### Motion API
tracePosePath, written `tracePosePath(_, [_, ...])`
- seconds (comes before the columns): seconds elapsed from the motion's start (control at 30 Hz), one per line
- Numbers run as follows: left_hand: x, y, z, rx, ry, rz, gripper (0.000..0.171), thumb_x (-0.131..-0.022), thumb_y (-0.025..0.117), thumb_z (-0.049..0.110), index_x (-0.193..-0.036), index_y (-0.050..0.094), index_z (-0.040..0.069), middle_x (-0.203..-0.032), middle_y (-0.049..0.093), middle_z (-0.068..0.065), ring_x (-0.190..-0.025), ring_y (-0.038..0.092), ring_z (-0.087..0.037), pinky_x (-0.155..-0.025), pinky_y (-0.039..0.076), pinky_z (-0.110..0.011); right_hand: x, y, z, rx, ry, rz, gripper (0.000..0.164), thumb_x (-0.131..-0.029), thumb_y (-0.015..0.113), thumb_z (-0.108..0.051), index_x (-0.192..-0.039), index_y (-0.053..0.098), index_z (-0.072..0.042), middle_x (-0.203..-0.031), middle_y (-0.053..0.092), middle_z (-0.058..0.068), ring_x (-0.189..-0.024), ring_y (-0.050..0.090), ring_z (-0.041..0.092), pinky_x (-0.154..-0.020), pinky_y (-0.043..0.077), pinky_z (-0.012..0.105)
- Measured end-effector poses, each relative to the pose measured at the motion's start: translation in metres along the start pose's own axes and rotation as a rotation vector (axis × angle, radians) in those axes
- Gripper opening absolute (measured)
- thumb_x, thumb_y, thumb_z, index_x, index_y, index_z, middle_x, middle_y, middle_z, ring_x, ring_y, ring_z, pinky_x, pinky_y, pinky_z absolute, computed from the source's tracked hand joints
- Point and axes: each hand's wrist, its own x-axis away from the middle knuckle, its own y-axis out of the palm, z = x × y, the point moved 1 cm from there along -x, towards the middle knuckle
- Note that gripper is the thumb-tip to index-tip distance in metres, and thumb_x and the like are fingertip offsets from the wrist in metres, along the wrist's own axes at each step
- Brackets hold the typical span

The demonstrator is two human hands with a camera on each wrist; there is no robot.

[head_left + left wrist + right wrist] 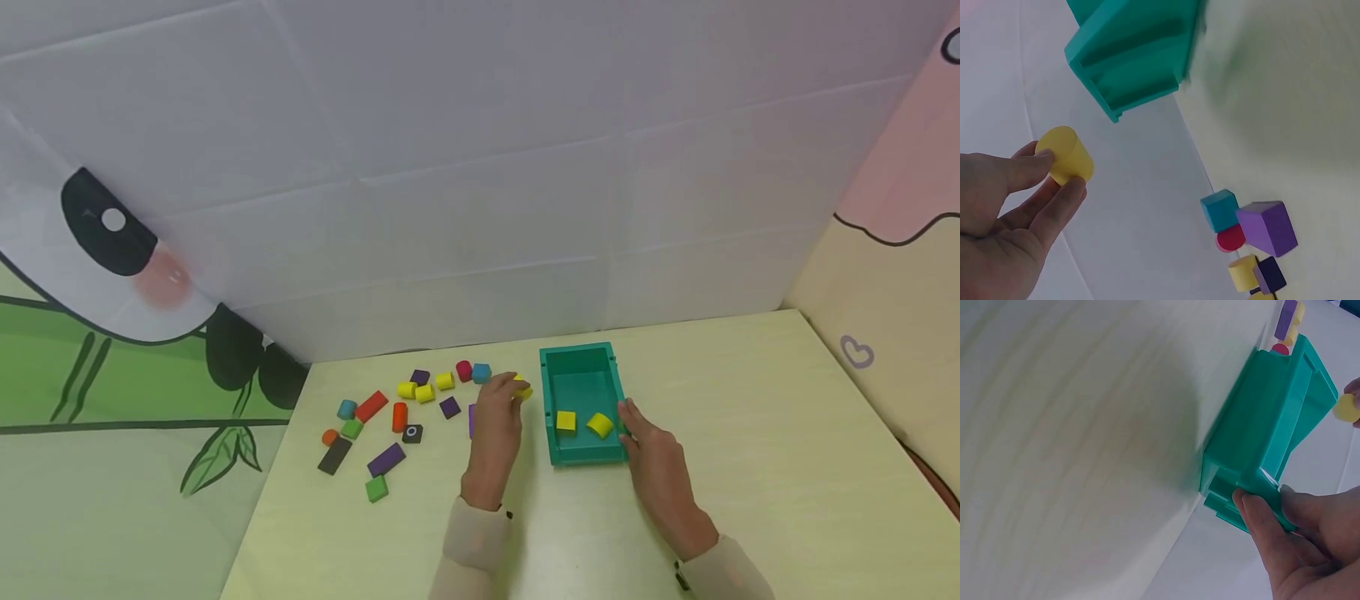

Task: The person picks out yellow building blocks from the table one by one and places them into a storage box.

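Observation:
My left hand (497,425) pinches a yellow cylinder block (1067,154) between thumb and fingertips, just left of the teal bin (588,456). In the left wrist view the cylinder is apart from the bin, with air around it. My right hand (662,471) holds the bin's right rim, and the right wrist view shows thumb and fingers (1260,519) pinching its wall. Inside the bin lie a yellow cube (566,422) and a yellow rounded block (600,425), both toward the near end.
Left of the bin, several loose blocks lie scattered: yellow cylinders (425,393), a blue block (482,372), a red cylinder (464,371), a long purple block (387,459), a black block (335,456) and a green cube (377,488). A pale wall (450,250) stands behind the table.

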Motion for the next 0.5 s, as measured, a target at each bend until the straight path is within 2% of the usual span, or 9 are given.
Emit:
tracePosePath(0.33, [0.001, 0.016, 0.018, 0.025, 0.103, -0.041, 0.021, -0.099, 0.066, -0.008, -0.114, 0.078, 0.002, -0.131, 0.069, -0.013, -0.123, 0.064, -0.031, -0.104, 0.057, -0.035, 0.001, -0.001, -0.002, 0.0, -0.001, 0.014, 0.057, -0.09, 0.075, 0.011, -0.144, 0.057, 0.008, -0.147, 0.058, 0.025, -0.121, 0.063, 0.047, -0.083, 0.062, 0.051])
tracePosePath(0.5, [0.001, 0.022, 0.027, 0.029, 0.128, -0.063, 0.022, -0.099, 0.066, -0.008, -0.114, 0.078, 0.002, -0.131, 0.069, -0.013, -0.123, 0.064, -0.031, -0.104, 0.057, -0.034, 0.001, -0.001, -0.002, -0.005, 0.005, 0.001, 0.057, -0.091, 0.074, 0.01, -0.145, 0.056, 0.007, -0.148, 0.057, 0.024, -0.121, 0.063, 0.047, -0.084, 0.062, 0.051])
